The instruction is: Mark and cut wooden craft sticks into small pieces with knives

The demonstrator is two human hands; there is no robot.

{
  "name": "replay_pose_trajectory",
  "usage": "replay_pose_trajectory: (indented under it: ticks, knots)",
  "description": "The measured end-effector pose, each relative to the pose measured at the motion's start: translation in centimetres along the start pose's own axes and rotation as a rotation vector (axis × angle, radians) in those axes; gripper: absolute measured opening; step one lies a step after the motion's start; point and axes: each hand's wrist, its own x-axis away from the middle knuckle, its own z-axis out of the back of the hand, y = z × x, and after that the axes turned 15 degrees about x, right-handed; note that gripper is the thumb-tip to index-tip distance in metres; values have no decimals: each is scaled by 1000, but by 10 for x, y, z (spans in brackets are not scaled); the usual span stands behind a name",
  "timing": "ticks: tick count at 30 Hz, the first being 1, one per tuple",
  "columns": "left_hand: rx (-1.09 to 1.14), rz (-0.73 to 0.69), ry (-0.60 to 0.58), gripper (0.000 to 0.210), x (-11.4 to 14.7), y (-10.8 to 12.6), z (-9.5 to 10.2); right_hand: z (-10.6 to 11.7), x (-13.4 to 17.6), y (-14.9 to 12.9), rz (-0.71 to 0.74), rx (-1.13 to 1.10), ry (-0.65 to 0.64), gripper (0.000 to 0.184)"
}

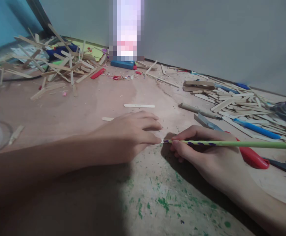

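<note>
A light green pencil [251,144] with dark oval dents lies in my right hand [206,154]. Thumb and fingers pinch it near its point, which is directed left. My left hand [128,136] rests palm down on the table, fingers stretched out and slightly apart. Its nearest fingertip almost meets the pencil point, at a small pale bit [162,141] whose rest is hidden under the hand. One end of a wooden craft stick [107,119] shows behind my left hand. Farther back lies another craft stick [139,106], flat and apart from both hands.
Beyond my right hand are a red-handled tool [253,155], a brown rod [199,110], a blue pen [256,128] and a heap of craft sticks [241,105]. A tangled stick pile [61,65] stands back left. A blue box [122,64] sits by the wall.
</note>
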Motion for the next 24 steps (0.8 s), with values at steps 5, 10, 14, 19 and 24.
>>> replay_pose_trajectory:
  ticks: [5,10,14,19,24]
  knots:
    - [-6,14,17,25,0,0,0,1,1,0,3,-10,11,12]
    - [1,16,0,26,0,2,1,2,1,1,-12,4,17,13]
    - [1,-5,22,26,0,0,-1,2,0,1,-16,37,3,12]
    - [18,12,-12,27,-3,4,2,2,0,-2,1,36,7,12]
    - [32,100,-69,27,-5,13,8,2,1,-4,-27,18,7,13]
